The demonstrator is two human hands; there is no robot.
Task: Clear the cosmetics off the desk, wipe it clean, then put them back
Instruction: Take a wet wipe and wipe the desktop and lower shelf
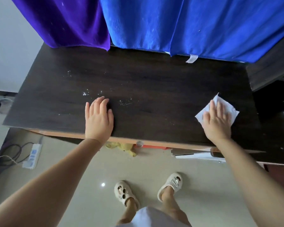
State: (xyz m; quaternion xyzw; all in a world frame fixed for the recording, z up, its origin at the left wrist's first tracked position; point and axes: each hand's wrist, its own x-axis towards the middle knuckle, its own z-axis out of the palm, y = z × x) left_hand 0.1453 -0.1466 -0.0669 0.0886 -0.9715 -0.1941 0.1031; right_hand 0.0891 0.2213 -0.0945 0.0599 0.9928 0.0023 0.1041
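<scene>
The dark wooden desk [154,76] carries no cosmetics in this view. White specks and droplets [87,93] are scattered over its left and middle part. My left hand [99,119] lies flat, palm down, near the desk's front edge, fingers slightly apart, holding nothing. My right hand [217,121] presses flat on a white wipe [226,106] at the right side of the desk, with the wipe's corners sticking out past the fingers.
A purple cloth [64,22] and a blue cloth [195,25] hang behind the desk. On the floor lie a power strip [32,156] with cables at left and a yellow cloth [121,147] under the desk edge. A darker cabinet [272,66] stands at right.
</scene>
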